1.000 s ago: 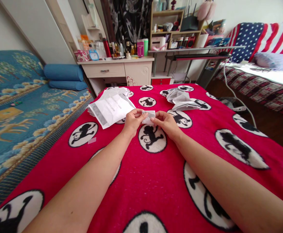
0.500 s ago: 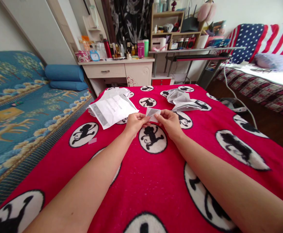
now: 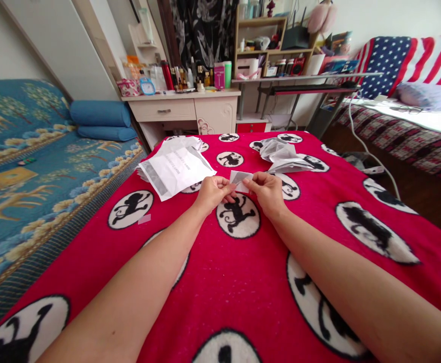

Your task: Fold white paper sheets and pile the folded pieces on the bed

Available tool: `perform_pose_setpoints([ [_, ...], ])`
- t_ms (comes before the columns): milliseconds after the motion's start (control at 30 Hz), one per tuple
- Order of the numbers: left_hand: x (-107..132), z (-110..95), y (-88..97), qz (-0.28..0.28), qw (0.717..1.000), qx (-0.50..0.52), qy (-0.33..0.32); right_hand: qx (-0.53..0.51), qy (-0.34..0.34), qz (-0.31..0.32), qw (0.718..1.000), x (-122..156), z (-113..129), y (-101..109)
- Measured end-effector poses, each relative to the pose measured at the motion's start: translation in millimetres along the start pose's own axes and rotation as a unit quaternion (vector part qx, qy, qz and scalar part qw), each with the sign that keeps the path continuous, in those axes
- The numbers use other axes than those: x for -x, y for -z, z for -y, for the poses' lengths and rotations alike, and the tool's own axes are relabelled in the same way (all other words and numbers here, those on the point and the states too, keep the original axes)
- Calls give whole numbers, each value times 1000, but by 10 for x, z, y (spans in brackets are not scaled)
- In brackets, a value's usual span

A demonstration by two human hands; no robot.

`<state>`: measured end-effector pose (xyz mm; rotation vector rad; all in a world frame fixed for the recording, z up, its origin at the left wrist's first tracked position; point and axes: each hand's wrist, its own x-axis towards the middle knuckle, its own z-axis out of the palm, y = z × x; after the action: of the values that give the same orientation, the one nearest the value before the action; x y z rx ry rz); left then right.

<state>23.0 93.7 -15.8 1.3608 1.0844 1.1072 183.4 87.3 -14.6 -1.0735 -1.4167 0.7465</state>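
Observation:
Both hands meet over a red blanket [image 3: 243,282] printed with black monkey figures in white circles. My left hand [image 3: 212,192] and my right hand [image 3: 266,190] pinch a small white and grey packet [image 3: 240,179] between their fingertips, one at each lower corner. The packet stands tilted up from the blanket. A fanned stack of white packets [image 3: 175,166] lies just left of my left hand. A heap of crumpled opened wrappers [image 3: 284,155] lies beyond my right hand.
A small white scrap [image 3: 143,219] lies on the blanket at the left. A blue patterned bed [image 3: 27,171] runs along the left. A dresser with bottles [image 3: 182,108] and a desk with shelves [image 3: 299,75] stand behind. A white cable [image 3: 371,151] hangs at the right.
The small packet has turned from lying flat between my fingers to standing tilted up, and both hands have shifted slightly closer to me.

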Motion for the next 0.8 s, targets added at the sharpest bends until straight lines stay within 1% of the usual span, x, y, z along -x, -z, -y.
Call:
perform_pose_setpoints([
  [133, 0, -14, -1, 0, 1000, -11, 22, 36, 29, -7, 999, -31, -55, 29],
  [200, 4, -42, 2, 9, 999, -23, 32, 69, 53, -4, 996, -42, -70, 53],
  [233, 6, -56, 3, 8, 999, -30, 26, 96, 69, -1, 993, -43, -69, 65],
  [300, 5, -73, -1, -3, 999, -39, -14, 165, 113, 12, 980, -40, -54, 82],
  [367, -3, -69, -15, -23, 996, -34, -82, 232, 166, 34, 958, -30, -28, 86],
  [433, -14, -51, -36, -42, 989, -23, -140, 277, 208, 53, 937, -17, -4, 77],
  [467, -18, -43, -47, -51, 986, -18, -156, 292, 221, 57, 929, -10, 5, 71],
  [567, -13, -40, -69, -75, 983, -25, -164, 318, 227, 50, 919, 6, 13, 57],
  [667, 9, -70, -71, -87, 979, -61, -172, 312, 216, 39, 924, 16, 7, 59],
  [733, 19, -85, -62, -81, 975, -82, -191, 302, 216, 31, 928, 18, 1, 62],
  [800, 16, -79, -51, -59, 970, -95, -216, 291, 217, 21, 932, 17, -3, 63],
])
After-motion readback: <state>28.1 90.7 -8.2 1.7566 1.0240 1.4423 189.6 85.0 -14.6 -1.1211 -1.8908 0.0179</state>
